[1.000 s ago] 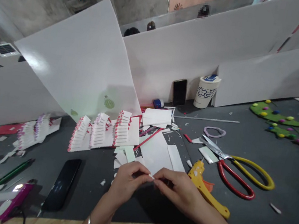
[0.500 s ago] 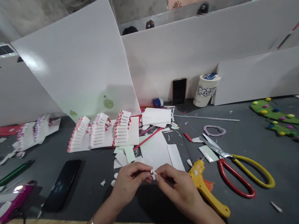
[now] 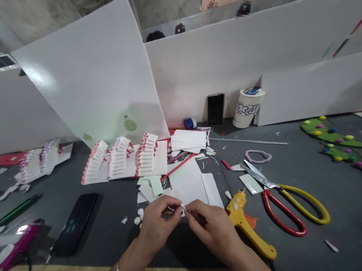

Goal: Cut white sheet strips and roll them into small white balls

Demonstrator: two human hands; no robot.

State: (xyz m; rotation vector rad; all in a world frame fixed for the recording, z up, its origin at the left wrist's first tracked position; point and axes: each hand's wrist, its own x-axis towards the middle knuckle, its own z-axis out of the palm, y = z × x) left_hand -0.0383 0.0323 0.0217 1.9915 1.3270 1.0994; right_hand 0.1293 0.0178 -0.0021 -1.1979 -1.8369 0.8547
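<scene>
My left hand [image 3: 160, 220] and my right hand [image 3: 210, 225] meet fingertip to fingertip over the near edge of the table. Between them is a small white piece [image 3: 183, 208], pinched from both sides; its kind is too small and too covered to tell. White paper sheets [image 3: 191, 179] lie just beyond my fingers. Several small white round pieces [image 3: 138, 218] sit beside my left hand. A yellow glue gun [image 3: 251, 233] rests to the right of my right hand, with red-and-yellow-handled scissors [image 3: 271, 184] beyond it.
Rows of white sticks with red tips [image 3: 146, 155] stand on card at the back. A black phone [image 3: 74, 224] and green pen [image 3: 14, 212] lie left. A paper cup [image 3: 247, 111] and another phone [image 3: 215, 109] stand against the white partition [image 3: 192, 74]. Green felt pieces [image 3: 336, 135] lie right.
My fingers have shifted slightly around the small white piece, and less of it shows now. More of the white round pieces beside my left hand are visible. The view has moved a little.
</scene>
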